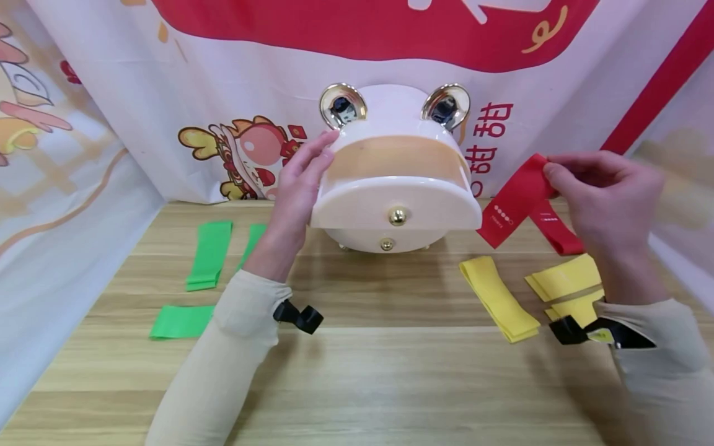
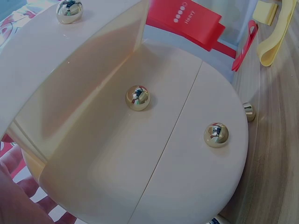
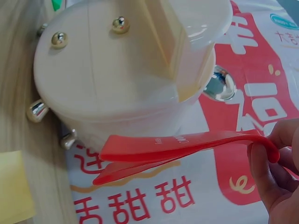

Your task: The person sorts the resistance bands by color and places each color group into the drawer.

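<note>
The person's right hand pinches one end of a folded red band between thumb and fingertips, its free end slanting down and left, just beside a white frog-like box. Another red band lies on the table beyond the held one. The left hand, fingers loosely extended, rests against the box's left side.

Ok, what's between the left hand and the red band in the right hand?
The white box with gold knobs stands between the left hand and that red band, as the head view shows.
</note>
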`<action>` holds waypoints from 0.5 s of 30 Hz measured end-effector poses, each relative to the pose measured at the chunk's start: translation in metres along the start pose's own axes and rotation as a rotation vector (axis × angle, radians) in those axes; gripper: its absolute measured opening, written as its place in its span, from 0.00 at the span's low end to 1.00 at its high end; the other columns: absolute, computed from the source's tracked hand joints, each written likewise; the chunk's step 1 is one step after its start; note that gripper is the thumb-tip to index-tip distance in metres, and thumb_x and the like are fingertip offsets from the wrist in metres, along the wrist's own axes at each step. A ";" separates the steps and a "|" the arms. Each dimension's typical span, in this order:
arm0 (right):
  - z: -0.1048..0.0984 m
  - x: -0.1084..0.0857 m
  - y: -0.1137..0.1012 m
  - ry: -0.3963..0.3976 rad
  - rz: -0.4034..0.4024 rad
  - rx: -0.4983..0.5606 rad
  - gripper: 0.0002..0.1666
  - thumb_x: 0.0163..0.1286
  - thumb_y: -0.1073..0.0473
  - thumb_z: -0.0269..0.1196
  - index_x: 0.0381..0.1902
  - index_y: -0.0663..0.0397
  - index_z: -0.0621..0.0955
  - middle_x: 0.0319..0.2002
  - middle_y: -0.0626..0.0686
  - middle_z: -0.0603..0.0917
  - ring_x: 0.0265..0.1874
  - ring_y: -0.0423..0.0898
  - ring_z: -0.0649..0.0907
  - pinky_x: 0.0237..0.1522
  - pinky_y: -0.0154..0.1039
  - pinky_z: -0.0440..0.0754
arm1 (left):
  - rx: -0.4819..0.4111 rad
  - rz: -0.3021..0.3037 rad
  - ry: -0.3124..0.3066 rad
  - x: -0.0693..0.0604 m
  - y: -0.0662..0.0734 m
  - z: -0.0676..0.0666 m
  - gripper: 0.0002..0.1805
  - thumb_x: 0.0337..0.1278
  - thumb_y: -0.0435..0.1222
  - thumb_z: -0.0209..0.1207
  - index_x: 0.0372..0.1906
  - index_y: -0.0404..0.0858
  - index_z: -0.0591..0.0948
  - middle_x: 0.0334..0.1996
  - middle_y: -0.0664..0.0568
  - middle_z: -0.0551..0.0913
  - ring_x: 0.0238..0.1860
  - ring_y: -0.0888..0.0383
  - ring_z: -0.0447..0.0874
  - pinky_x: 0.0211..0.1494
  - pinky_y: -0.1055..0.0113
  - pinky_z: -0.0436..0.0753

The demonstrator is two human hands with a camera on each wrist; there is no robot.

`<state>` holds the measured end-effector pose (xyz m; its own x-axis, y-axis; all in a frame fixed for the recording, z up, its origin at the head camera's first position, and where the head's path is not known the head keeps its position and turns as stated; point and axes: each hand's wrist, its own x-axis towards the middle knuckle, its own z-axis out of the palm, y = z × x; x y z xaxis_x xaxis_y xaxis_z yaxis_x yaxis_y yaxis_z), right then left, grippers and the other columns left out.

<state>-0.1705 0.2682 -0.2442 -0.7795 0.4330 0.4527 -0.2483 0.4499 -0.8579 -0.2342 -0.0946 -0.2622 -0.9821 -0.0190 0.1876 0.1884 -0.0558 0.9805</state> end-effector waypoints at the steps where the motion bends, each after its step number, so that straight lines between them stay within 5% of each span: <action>1: 0.000 0.001 -0.004 0.006 -0.004 0.021 0.18 0.70 0.54 0.73 0.55 0.53 0.91 0.42 0.37 0.91 0.37 0.34 0.89 0.43 0.20 0.84 | 0.001 0.001 0.001 0.000 0.000 0.000 0.20 0.79 0.45 0.58 0.69 0.54 0.82 0.78 0.65 0.72 0.80 0.65 0.64 0.85 0.56 0.63; 9: -0.001 0.005 -0.034 0.034 -0.040 0.034 0.19 0.70 0.51 0.73 0.56 0.49 0.91 0.49 0.43 0.92 0.43 0.36 0.89 0.43 0.21 0.84 | 0.004 0.003 -0.005 -0.001 0.000 -0.001 0.20 0.79 0.45 0.57 0.69 0.54 0.82 0.77 0.66 0.73 0.80 0.65 0.64 0.85 0.56 0.63; 15: 0.003 0.005 -0.060 0.054 -0.053 0.067 0.19 0.69 0.49 0.74 0.55 0.48 0.91 0.55 0.47 0.91 0.46 0.37 0.89 0.52 0.24 0.85 | -0.014 0.001 -0.002 -0.001 0.000 0.001 0.20 0.79 0.45 0.57 0.69 0.54 0.82 0.76 0.65 0.74 0.79 0.65 0.66 0.83 0.57 0.66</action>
<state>-0.1614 0.2412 -0.1908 -0.7326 0.4521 0.5088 -0.3277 0.4209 -0.8458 -0.2336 -0.0941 -0.2619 -0.9819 -0.0167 0.1885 0.1892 -0.0695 0.9795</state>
